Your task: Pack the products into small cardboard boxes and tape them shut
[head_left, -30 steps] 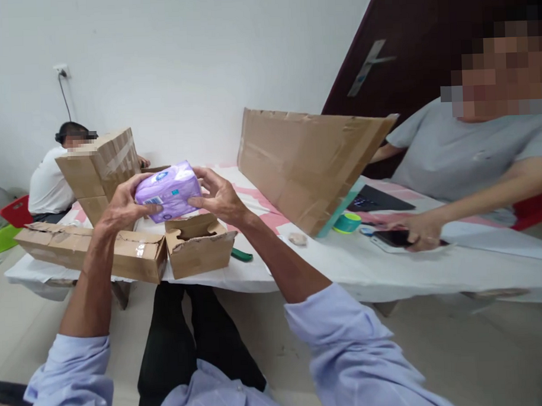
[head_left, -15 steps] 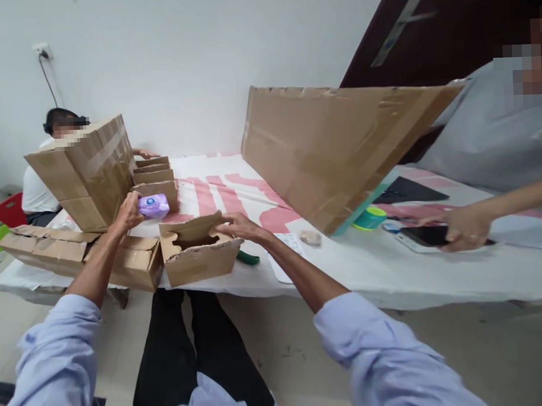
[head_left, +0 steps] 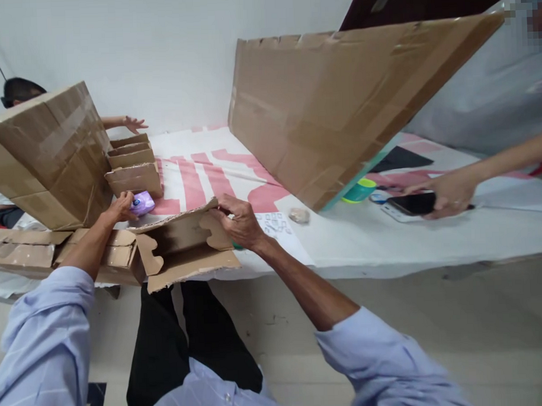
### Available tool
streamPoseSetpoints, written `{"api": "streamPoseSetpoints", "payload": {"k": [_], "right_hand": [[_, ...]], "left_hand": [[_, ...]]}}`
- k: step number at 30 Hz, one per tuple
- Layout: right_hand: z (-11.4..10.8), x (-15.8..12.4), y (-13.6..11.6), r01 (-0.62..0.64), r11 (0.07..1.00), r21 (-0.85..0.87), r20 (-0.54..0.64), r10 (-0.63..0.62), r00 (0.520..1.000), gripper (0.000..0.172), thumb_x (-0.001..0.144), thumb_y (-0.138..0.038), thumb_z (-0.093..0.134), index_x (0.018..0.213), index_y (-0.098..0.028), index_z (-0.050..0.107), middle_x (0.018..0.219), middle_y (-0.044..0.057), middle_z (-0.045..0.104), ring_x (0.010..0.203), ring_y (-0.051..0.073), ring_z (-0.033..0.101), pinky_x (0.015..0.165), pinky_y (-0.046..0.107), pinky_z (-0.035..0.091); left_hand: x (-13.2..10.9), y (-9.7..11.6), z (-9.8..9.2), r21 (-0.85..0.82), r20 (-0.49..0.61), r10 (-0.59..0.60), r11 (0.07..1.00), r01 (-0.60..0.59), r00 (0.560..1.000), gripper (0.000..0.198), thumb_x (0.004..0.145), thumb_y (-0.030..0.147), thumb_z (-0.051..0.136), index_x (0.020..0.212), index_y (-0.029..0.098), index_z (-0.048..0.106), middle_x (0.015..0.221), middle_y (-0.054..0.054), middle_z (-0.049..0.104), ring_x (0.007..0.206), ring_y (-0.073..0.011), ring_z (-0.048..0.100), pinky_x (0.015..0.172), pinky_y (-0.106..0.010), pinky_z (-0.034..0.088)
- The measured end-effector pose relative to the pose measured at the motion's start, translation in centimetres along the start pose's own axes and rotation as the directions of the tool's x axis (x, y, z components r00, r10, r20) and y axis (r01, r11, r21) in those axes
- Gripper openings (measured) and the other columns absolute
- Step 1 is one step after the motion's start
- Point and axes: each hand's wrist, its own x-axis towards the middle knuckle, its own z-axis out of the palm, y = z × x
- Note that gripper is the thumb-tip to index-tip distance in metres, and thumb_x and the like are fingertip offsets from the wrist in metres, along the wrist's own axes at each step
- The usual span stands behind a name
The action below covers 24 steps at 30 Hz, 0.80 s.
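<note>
My left hand (head_left: 121, 207) is closed around one end of a small purple tissue pack (head_left: 142, 203), above the tabletop beside the cardboard dividers. With my right hand (head_left: 239, 220) I pinch the far upper edge of an open cardboard box (head_left: 191, 270) at the table's front edge. This box is tilted, its dark opening turned towards me, with notched side flaps at both ends. From here its inside looks bare, though shadow hides part of it. A green thing behind its right end is mostly covered.
Closed cardboard boxes (head_left: 115, 256) line the table's front left. A large carton (head_left: 51, 157) and upright cardboard dividers (head_left: 134, 179) stand behind. A big cardboard panel (head_left: 312, 113) leans mid-table. At right, another person's hand (head_left: 457, 190) touches a phone (head_left: 415, 203) near green tape (head_left: 359, 190).
The open box has tipped towards me, its far edge still in my right hand. My left hand keeps the tissue pack. The view has shifted; the person behind the carton has spread their fingers.
</note>
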Motion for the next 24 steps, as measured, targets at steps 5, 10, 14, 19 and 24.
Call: {"api": "streamPoseSetpoints", "payload": {"k": [5, 10, 14, 19, 24], "right_hand": [[-0.7, 0.3, 1.2, -0.110, 0.994, -0.001, -0.120, 0.109, 0.987, 0.020, 0.089, -0.041, 0.063, 0.083, -0.023, 0.068, 0.078, 0.002, 0.063, 0.075, 0.020, 0.056, 0.074, 0.033, 0.049], [-1.4, 1.6, 4.3, -0.285, 0.951, 0.119, -0.244, 0.306, 0.920, 0.028, 0.079, -0.048, 0.068, 0.080, -0.020, 0.069, 0.074, 0.002, 0.065, 0.068, 0.018, 0.056, 0.063, 0.030, 0.046], [-0.3, 3.1, 5.7, -0.405, 0.879, 0.250, -0.120, 0.443, 0.889, 0.034, 0.067, -0.053, 0.074, 0.069, -0.020, 0.063, 0.065, 0.001, 0.061, 0.061, 0.016, 0.052, 0.056, 0.028, 0.042], [1.0, 4.3, 6.3, -0.412, 0.866, 0.284, -0.097, 0.454, 0.886, 0.041, 0.062, -0.057, 0.079, 0.065, -0.021, 0.059, 0.061, -0.002, 0.056, 0.059, 0.013, 0.048, 0.053, 0.025, 0.038], [-1.5, 4.0, 7.7, -0.349, 0.882, 0.317, -0.359, 0.452, 0.817, 0.045, 0.072, -0.054, 0.080, 0.063, -0.022, 0.050, 0.057, -0.008, 0.046, 0.056, 0.010, 0.043, 0.051, 0.022, 0.036]], "left_hand": [[-2.0, -0.6, -2.4, -0.055, 0.026, -0.009, 0.998, 0.010, 1.000, 0.046, 0.060, 0.041, 0.082, 0.099, 0.021, 0.070, 0.114, -0.013, 0.068, 0.104, -0.0326, 0.065, 0.093, -0.041, 0.052], [-7.4, -1.3, -3.7, -0.138, 0.231, -0.048, 0.987, 0.082, 0.972, 0.032, 0.068, 0.055, 0.074, 0.073, 0.023, 0.075, 0.074, -0.005, 0.071, 0.071, -0.0244, 0.065, 0.066, -0.031, 0.048], [-10.2, -1.1, -3.6, -0.181, 0.332, -0.056, 0.976, 0.122, 0.942, 0.045, 0.077, 0.062, 0.061, 0.062, 0.021, 0.072, 0.059, -0.003, 0.063, 0.053, -0.0178, 0.052, 0.054, -0.029, 0.038], [-8.6, 0.3, -3.2, -0.200, 0.477, 0.034, 0.977, 0.071, 0.878, 0.030, 0.070, 0.048, 0.072, 0.073, 0.019, 0.078, 0.067, -0.002, 0.070, 0.062, -0.0168, 0.056, 0.061, -0.026, 0.044], [-4.9, 2.1, -1.2, -0.142, 0.614, 0.091, 0.990, -0.004, 0.784, 0.029, 0.070, 0.038, 0.079, 0.091, 0.019, 0.082, 0.079, -0.002, 0.076, 0.074, -0.0177, 0.064, 0.073, -0.026, 0.051]]}}
